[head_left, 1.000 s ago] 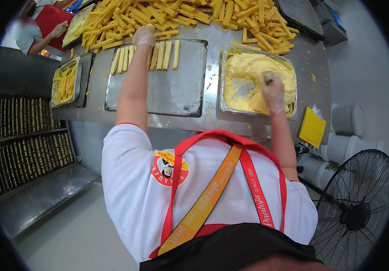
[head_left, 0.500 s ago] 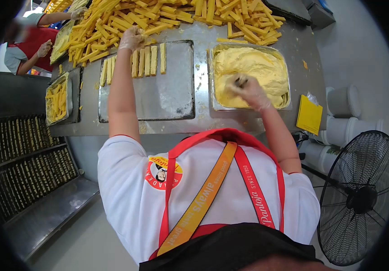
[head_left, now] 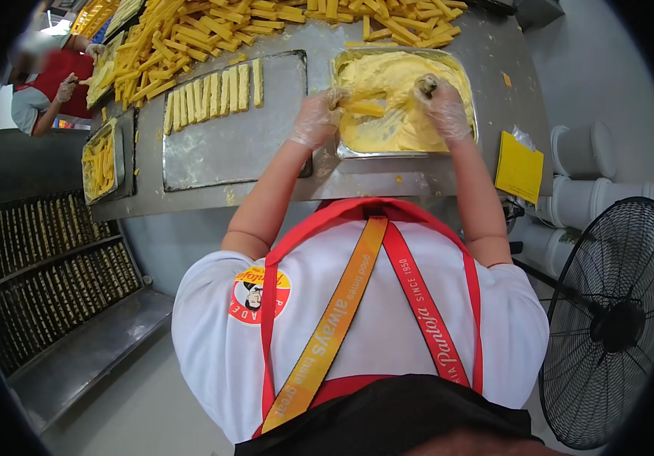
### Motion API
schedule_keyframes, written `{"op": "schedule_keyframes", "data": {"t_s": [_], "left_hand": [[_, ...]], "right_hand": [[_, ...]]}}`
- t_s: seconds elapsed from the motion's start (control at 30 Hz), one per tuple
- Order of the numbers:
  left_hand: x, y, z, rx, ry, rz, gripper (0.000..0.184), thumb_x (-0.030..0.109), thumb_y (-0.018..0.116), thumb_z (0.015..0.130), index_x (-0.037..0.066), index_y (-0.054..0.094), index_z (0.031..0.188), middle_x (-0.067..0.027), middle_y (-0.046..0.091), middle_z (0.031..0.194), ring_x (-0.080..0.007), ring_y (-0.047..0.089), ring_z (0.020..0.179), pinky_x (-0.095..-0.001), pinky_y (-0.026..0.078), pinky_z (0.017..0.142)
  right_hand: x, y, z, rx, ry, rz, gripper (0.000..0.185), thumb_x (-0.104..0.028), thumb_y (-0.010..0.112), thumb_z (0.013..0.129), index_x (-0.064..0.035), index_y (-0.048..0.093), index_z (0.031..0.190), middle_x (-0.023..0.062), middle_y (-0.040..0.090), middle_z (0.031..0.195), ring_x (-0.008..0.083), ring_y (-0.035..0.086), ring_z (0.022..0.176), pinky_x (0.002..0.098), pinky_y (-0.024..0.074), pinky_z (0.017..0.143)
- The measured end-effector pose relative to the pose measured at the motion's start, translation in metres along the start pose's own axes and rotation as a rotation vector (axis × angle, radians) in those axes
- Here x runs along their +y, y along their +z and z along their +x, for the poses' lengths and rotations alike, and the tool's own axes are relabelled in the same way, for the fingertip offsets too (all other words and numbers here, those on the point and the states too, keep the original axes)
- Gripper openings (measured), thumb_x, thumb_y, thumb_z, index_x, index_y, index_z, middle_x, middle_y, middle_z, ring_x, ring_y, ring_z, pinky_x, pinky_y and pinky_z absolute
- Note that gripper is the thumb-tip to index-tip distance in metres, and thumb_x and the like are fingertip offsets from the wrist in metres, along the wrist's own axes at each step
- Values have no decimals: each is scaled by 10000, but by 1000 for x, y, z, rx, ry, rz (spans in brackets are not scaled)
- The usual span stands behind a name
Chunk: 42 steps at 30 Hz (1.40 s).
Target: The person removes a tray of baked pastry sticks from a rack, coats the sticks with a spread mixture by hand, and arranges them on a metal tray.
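The gloved left hand (head_left: 318, 118) has its fingers pressed together and is pinching one yellow stick (head_left: 365, 109) by the end. The stick points away from this hand toward 3 o'clock, so its long axis runs about from 9 to 3 — and it lies over the cream (head_left: 380, 72); whether it touches the cream, I cannot tell.

From the stick, the gloved right hand (head_left: 444, 110) is at 3 o'clock, near but apart. Its fingers are closed around a dark-ended tool (head_left: 426, 85), whose working part is not clear to see. The left hand is the nearer one, because it has the stick in it.

Around the cream is the metal pan (head_left: 406, 154). From the left hand, the flat tray (head_left: 228, 152) is at 9 o'clock, with a row of pale sticks (head_left: 214, 93) along its far side. The big stick pile (head_left: 197, 38) lies at 10 o'clock — farther, a co-worker (head_left: 64, 90) stands near 9.
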State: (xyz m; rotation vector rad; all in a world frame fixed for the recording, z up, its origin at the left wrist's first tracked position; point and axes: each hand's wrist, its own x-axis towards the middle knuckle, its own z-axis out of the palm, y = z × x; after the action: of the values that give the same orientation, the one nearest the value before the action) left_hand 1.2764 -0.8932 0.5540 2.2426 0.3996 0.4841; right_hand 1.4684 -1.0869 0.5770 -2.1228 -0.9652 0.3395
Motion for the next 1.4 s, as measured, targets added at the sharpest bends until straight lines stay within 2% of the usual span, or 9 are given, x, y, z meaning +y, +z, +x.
{"op": "schedule_keyframes", "data": {"t_s": [0.1,0.23,0.43,0.6,0.8,0.9,1.13,1.23,1.4], "left_hand": [[3,13,-5,49,18,38,256,42,636,762,36,636,1018,-195,670,899,-372,656,803,-418,517,722],[5,24,-12,85,-37,33,222,73,653,765,49,608,981,-177,666,867,-369,653,785,-428,509,698],[8,28,-17,140,-121,-10,277,161,719,762,68,623,1005,-158,675,844,-346,664,769,-405,524,689],[10,30,-16,123,-329,-131,273,146,734,724,47,670,970,-117,700,808,-228,663,700,-352,530,669],[18,22,-17,91,-454,-218,185,108,718,698,24,697,861,-75,683,720,-143,623,632,-309,515,622],[23,20,-19,76,-482,-235,163,101,720,696,21,695,836,-64,669,696,-134,619,634,-292,511,613],[26,8,-35,370,-407,-459,126,108,743,707,29,678,780,-41,640,684,-134,608,654,-289,511,605],[11,-21,-37,696,-238,-22,133,124,744,711,33,668,770,-80,657,706,-196,636,646,-332,520,610],[-92,-35,-15,669,-292,493,121,158,715,717,63,661,769,-163,663,755,-352,639,681,-436,524,639]], "right_hand": [[-11,10,-12,240,-189,-54,184,-178,713,841,-51,647,956,122,654,838,180,638,705,360,508,625],[-56,9,-33,126,148,1006,192,-151,755,833,-21,645,922,20,645,809,116,629,716,275,527,616],[2,21,-21,182,114,562,159,-106,741,834,-15,646,925,30,653,796,123,631,690,280,526,618],[-44,14,-44,70,42,924,189,-156,728,848,-4,643,922,41,674,822,119,630,705,279,508,651],[3,24,-23,274,-21,281,181,-165,742,841,-24,628,846,20,651,779,112,609,696,280,501,637],[-27,23,-40,183,28,901,177,-174,748,832,-40,632,832,31,650,775,117,603,690,286,497,638],[17,30,-19,194,203,483,235,-243,729,810,-27,669,882,81,673,745,169,630,668,325,503,653],[18,27,-28,219,178,493,238,-245,724,802,-22,676,872,100,679,736,215,636,651,361,500,658],[16,35,-28,192,122,453,227,-229,732,805,-19,660,848,92,673,722,202,631,644,347,490,634]]}}
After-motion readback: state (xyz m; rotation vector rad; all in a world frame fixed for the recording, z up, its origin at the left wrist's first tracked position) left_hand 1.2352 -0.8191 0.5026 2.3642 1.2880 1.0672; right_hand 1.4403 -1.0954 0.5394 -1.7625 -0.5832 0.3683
